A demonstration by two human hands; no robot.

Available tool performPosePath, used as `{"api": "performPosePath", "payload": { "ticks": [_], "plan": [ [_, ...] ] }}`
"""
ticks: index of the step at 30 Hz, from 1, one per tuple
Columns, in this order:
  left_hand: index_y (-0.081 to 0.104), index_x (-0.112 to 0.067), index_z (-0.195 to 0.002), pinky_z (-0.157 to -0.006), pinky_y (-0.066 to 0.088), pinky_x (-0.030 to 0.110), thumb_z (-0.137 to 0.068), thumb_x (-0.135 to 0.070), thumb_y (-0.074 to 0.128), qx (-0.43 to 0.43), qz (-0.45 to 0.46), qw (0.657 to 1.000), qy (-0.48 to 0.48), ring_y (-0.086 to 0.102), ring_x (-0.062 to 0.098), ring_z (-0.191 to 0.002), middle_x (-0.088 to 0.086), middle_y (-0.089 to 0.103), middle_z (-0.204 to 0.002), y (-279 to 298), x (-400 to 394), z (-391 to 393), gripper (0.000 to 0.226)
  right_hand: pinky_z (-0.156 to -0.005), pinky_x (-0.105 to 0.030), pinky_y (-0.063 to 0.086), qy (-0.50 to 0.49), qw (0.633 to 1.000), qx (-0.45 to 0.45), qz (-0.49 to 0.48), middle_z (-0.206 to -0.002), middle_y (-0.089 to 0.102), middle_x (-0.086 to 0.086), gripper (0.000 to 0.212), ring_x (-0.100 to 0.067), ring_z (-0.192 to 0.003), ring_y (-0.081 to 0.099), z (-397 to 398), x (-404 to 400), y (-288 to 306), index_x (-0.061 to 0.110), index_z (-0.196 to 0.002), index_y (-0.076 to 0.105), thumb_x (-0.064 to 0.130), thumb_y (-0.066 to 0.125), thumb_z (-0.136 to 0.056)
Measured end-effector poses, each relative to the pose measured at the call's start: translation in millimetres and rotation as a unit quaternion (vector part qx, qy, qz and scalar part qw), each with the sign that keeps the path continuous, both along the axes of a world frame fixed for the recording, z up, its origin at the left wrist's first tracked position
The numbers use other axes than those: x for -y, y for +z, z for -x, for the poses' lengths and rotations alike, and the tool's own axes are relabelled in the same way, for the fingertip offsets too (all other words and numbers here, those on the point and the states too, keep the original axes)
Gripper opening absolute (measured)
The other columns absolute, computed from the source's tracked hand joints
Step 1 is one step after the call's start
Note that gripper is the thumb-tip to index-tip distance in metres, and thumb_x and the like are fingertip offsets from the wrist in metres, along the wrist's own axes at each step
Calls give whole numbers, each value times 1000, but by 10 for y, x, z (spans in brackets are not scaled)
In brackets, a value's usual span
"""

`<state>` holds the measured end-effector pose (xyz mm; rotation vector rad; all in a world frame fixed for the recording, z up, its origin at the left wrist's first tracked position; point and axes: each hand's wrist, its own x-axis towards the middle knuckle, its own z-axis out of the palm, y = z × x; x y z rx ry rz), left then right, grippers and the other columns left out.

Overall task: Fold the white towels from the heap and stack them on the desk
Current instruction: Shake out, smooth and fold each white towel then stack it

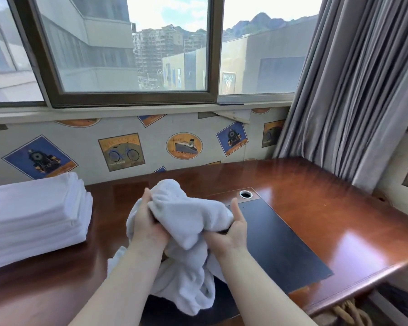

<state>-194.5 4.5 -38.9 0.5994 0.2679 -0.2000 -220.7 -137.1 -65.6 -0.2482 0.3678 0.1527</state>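
A crumpled white towel [186,222] is bunched between both my hands above the middle of the wooden desk [316,208]; its lower part hangs down to the desk's front edge. My left hand [146,222] grips the towel's left side with the fingers curled into the cloth. On the right side my right hand [231,229] holds the towel, thumb up and fingers tucked under the cloth. A stack of several folded white towels [33,215] lies on the desk at the left.
A dark inset pad [280,245] covers the desk's middle right, with a round cable hole [246,194] behind it. Grey curtains [351,90] hang at the right. The wall with pictures and a window runs along the desk's back.
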Motion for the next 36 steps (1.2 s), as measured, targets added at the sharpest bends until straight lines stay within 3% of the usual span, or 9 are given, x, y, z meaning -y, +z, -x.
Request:
{"api": "performPosePath", "payload": {
  "ticks": [4,6,10,13,15,21,26,29,36],
  "plan": [
    [43,-1,-142,-106,39,52,-90,-32,58,117,-8,993,-5,54,37,-122,23,52,-136,321,-285,-128,62,-88,-37,52,-75,984,101,-126,-70,61,-5,20,-21,-76,67,-103,448,68,11,-74,57,23,60,-90],
    [41,5,-139,-108,38,52,-84,-19,64,178,-89,980,-16,51,41,-125,27,47,-141,582,-358,-188,65,-111,-37,36,-82,982,144,-90,-89,59,-6,8,-22,-107,61,-111,517,195,11,-82,58,11,64,-77],
    [43,2,-130,-110,39,44,-59,7,68,342,-222,910,-78,53,33,-126,22,52,-135,973,-384,-232,76,-113,-35,34,-106,964,244,-28,-121,64,0,54,-15,-125,54,-132,536,409,16,-126,58,-8,57,-77],
    [45,-14,-136,-98,44,27,-64,2,81,287,-383,878,9,56,18,-122,1,62,-128,808,-271,-248,82,-71,-18,49,-140,960,-1,244,-101,69,-1,33,-9,-88,65,-147,320,252,11,-118,62,0,59,-87],
    [58,-16,-118,-81,45,22,-71,-8,82,218,-417,881,59,61,16,-111,-5,67,-109,606,-143,-257,54,-55,-22,43,-97,946,-150,270,-79,62,-1,14,-13,-67,59,-68,94,-37,9,-100,63,16,60,-89],
    [53,-9,-73,-45,47,20,-84,-22,76,-61,-124,990,2,55,14,-46,4,56,-51,373,306,-231,29,-87,-48,46,220,969,37,106,-87,70,-11,49,-31,-85,67,187,-402,-263,9,-81,74,56,60,-78],
    [55,-9,-78,-76,57,30,-88,-9,67,45,90,994,46,53,13,-52,7,57,-64,375,235,-214,15,-106,-50,41,-22,993,79,-87,-115,64,-19,54,-34,-122,56,-6,64,15,0,-119,61,36,69,-80],
    [55,-8,-78,-90,53,36,-90,-13,64,90,122,987,43,49,13,-51,6,54,-65,166,95,-154,15,-90,-34,46,-95,986,89,-109,-102,64,-10,41,-24,-96,62,-67,343,135,4,-109,60,23,70,-74],
    [35,-19,-63,-65,44,22,-90,-11,56,9,89,989,115,38,11,-52,-3,34,-62,-163,-226,-207,34,-107,-37,38,-54,996,69,-35,-126,61,-17,55,-31,-123,56,66,397,24,2,-127,55,21,69,-78]
  ]
}}
